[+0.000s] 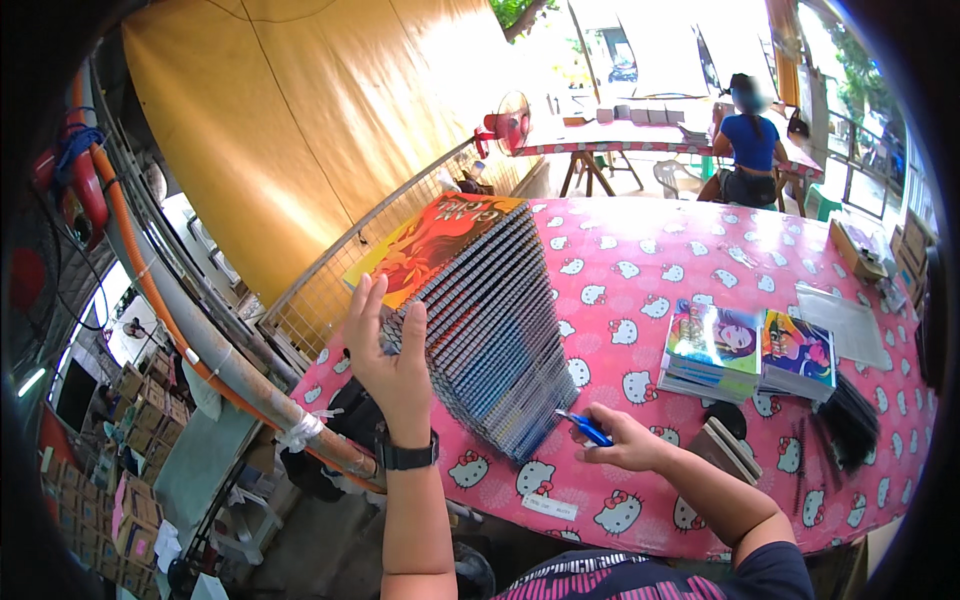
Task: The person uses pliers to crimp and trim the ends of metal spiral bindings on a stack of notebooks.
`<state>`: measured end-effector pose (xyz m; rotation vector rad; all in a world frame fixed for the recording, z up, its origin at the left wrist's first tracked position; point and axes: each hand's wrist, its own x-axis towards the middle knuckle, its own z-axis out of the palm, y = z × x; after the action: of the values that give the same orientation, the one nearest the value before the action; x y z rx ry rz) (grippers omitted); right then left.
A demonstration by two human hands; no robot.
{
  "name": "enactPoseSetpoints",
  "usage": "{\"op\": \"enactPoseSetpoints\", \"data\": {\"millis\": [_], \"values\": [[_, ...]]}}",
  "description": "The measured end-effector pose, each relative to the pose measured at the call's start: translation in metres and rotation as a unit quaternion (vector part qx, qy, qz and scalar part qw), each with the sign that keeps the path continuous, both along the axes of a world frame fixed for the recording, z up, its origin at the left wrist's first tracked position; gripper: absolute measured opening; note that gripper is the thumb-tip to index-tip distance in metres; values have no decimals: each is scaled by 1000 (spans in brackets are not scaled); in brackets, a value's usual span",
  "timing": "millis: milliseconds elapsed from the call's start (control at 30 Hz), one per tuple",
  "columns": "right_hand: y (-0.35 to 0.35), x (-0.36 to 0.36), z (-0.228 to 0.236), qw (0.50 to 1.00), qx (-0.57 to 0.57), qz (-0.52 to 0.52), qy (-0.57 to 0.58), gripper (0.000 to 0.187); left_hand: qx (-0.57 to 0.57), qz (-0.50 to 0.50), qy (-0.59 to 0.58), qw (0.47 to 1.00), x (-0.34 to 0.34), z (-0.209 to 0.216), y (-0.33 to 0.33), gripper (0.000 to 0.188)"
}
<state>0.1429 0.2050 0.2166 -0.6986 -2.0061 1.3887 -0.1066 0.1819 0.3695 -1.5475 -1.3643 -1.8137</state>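
1. Stack of coil-bound books [505, 330] stands left of centre on the pink tablecloth [610, 350].
2. Left hand [390, 370], near left of it: fingers extended, slightly parted, nothing seen held; contact cannot be told.
3. Right hand [622, 440] curls around blue-handled pliers [593, 430], beside the stack's near right edge.
4. Right: shorter book piles [712, 340], black coils [855, 425].

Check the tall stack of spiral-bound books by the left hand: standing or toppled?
Standing: the tall stack rises from the pink tablecloth, spiral edges in close rows, orange cover on top.
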Motion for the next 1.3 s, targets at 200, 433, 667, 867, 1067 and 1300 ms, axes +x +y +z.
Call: {"op": "enactPoseSetpoints", "data": {"millis": [200,433,667,867,1067,1300], "values": [[-1,-44,86,954,246,-166,45,34,0,-146,-152,977,-11,-6,-13,21],[17,-96,137,875,395,-271,64,40,40,-145,-193,970,8,-14,-6,22],[15,-111,143,861,417,-290,6,41,57,-145,-166,974,6,-15,-3,21],[6,-112,151,888,360,-274,-81,37,65,-149,-172,972,4,-18,-1,24],[8,-114,146,835,443,-323,-40,32,61,-95,-142,983,4,-20,1,27],[7,-112,148,896,343,-267,-90,30,52,-25,-97,994,4,-21,2,28]]}}
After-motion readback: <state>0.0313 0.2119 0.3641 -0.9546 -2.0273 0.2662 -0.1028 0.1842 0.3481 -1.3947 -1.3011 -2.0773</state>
